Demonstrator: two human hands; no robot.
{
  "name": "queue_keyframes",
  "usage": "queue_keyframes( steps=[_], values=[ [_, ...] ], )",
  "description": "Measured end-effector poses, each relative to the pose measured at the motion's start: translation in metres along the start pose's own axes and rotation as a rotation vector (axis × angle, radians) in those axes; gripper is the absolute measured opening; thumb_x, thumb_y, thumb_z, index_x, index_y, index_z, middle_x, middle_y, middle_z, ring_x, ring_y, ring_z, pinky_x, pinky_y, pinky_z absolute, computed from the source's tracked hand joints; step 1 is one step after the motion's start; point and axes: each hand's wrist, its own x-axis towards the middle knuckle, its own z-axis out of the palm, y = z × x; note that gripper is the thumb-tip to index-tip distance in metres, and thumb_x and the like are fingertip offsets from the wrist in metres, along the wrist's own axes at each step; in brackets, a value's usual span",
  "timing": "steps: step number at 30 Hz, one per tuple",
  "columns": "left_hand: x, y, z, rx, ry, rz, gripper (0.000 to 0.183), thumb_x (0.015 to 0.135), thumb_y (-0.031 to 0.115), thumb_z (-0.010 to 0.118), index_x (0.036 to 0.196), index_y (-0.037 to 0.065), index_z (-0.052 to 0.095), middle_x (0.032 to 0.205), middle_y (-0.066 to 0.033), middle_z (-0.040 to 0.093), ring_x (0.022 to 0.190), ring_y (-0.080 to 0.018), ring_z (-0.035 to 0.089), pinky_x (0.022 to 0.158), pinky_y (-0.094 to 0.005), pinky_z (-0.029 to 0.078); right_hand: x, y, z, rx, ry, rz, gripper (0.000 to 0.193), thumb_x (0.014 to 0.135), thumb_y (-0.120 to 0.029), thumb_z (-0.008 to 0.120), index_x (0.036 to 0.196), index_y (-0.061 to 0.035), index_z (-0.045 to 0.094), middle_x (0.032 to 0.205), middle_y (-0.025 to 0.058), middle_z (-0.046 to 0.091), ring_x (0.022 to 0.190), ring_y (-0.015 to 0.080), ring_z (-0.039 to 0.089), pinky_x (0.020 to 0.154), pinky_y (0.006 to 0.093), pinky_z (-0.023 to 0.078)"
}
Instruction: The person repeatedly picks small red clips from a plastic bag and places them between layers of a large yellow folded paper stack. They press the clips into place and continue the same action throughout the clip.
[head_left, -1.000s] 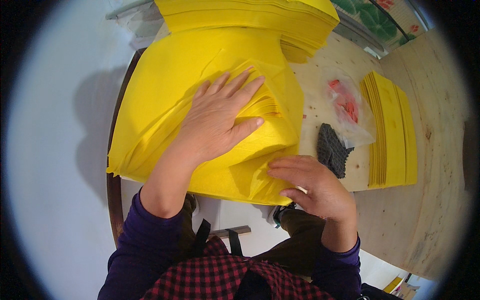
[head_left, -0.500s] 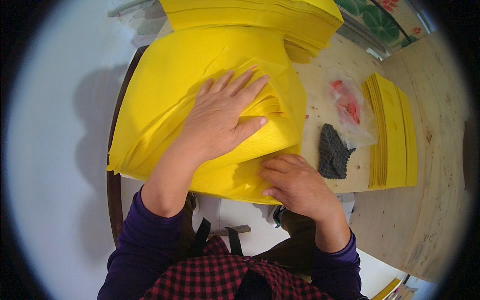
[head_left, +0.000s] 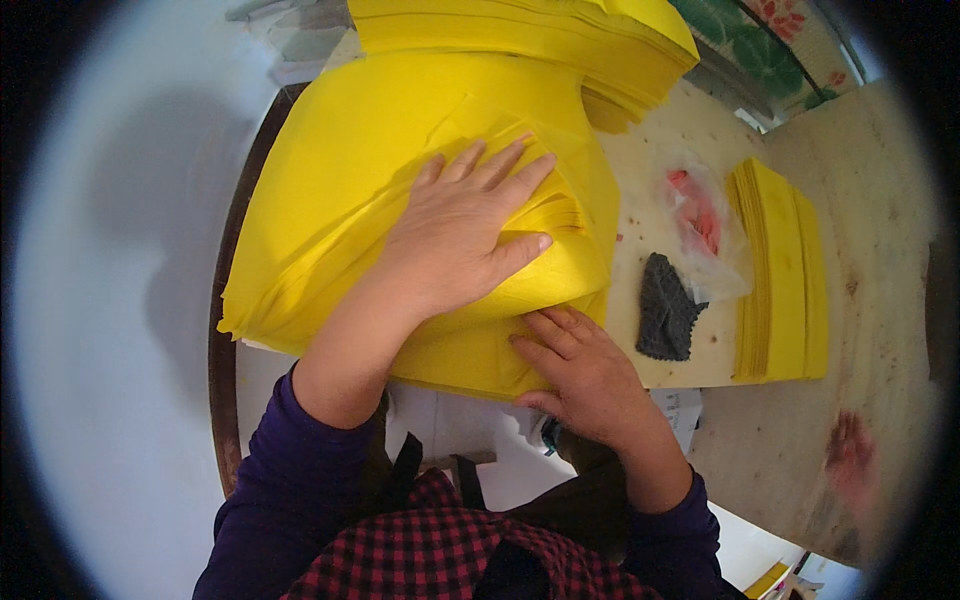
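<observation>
A stack of thin yellow sheets that look like felt or cloth [head_left: 350, 140] lies in front of me, its upper layers folded over toward me. My left hand [head_left: 455, 235] presses flat on the folded layers, fingers spread, with several layered edges showing beside the thumb. Lower and to the right, my right hand [head_left: 585, 370] rests its fingers on the lower sheet by the near edge, tucked close under the fold. Its thumb is held apart from the fingers at the sheet's edge. No grip on the cloth shows.
A taller yellow stack [head_left: 500, 30] stands at the far side. To the right lie a dark grey cloth scrap [head_left: 667, 310], a clear plastic bag [head_left: 735, 265] with red pieces, and a narrow yellow stack [head_left: 785, 270]. A wooden board [head_left: 860, 300] rises beyond them.
My left hand stays pressed on the folded layers. My right hand has shifted slightly at the near edge, its fingers now closer under the fold. The view has moved a little.
</observation>
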Motion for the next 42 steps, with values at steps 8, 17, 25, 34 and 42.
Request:
queue_keyframes(
  steps=[8, 17, 25, 34, 42],
  values=[
    [0.000, 0.000, 0.001, 0.020, 0.043, 0.010, 0.068, 0.094, 0.047, 0.056, 0.151, 0.016, 0.038, 0.155, -0.0150, 0.039, 0.141, -0.0423, 0.036, 0.114, -0.0593, 0.027, -0.004, -0.001, 0.006, -0.082, -0.093, 0.055, 0.078, 0.082, -0.059, 0.064, 0.139, -0.0079, 0.053, 0.148, 0.0216, 0.042, 0.139, 0.0407, 0.037, 0.116, 0.0512, 0.029],
    [0.001, -0.003, 0.004, 0.009, 0.067, 0.023, 0.068, 0.093, 0.049, 0.055, 0.150, 0.015, 0.040, 0.155, -0.0152, 0.039, 0.140, -0.0431, 0.037, 0.112, -0.0601, 0.028, -0.010, -0.002, -0.001, -0.098, -0.137, 0.038, 0.080, 0.083, -0.059, 0.063, 0.142, -0.0074, 0.048, 0.150, 0.0214, 0.041, 0.141, 0.0403, 0.035, 0.117, 0.0527, 0.027],
    [0.000, -0.005, 0.006, -0.002, 0.093, 0.054, 0.068, 0.092, 0.050, 0.055, 0.149, 0.015, 0.041, 0.154, -0.0155, 0.041, 0.138, -0.0447, 0.039, 0.111, -0.0614, 0.028, -0.014, 0.011, 0.002, -0.172, -0.099, 0.286, 0.081, 0.085, -0.055, 0.063, 0.145, -0.0040, 0.044, 0.153, 0.0223, 0.037, 0.145, 0.0372, 0.031, 0.119, 0.0547, 0.022],
    [0.000, -0.003, 0.006, -0.007, 0.088, 0.044, 0.069, 0.092, 0.049, 0.055, 0.149, 0.015, 0.041, 0.154, -0.0160, 0.040, 0.138, -0.0451, 0.038, 0.112, -0.0614, 0.027, -0.022, -0.004, 0.004, -0.106, -0.183, 0.150, 0.084, 0.084, -0.058, 0.063, 0.148, -0.0088, 0.041, 0.155, 0.0206, 0.034, 0.146, 0.0363, 0.029, 0.118, 0.0561, 0.020],
    [0.001, -0.002, 0.003, -0.013, 0.059, 0.030, 0.068, 0.093, 0.049, 0.055, 0.150, 0.015, 0.040, 0.155, -0.0157, 0.039, 0.140, -0.0449, 0.037, 0.113, -0.0609, 0.026, -0.025, -0.007, 0.006, -0.127, -0.178, 0.133, 0.084, 0.082, -0.060, 0.064, 0.147, -0.0115, 0.044, 0.156, 0.0187, 0.034, 0.145, 0.0355, 0.031, 0.118, 0.0569, 0.021]
  ],
)
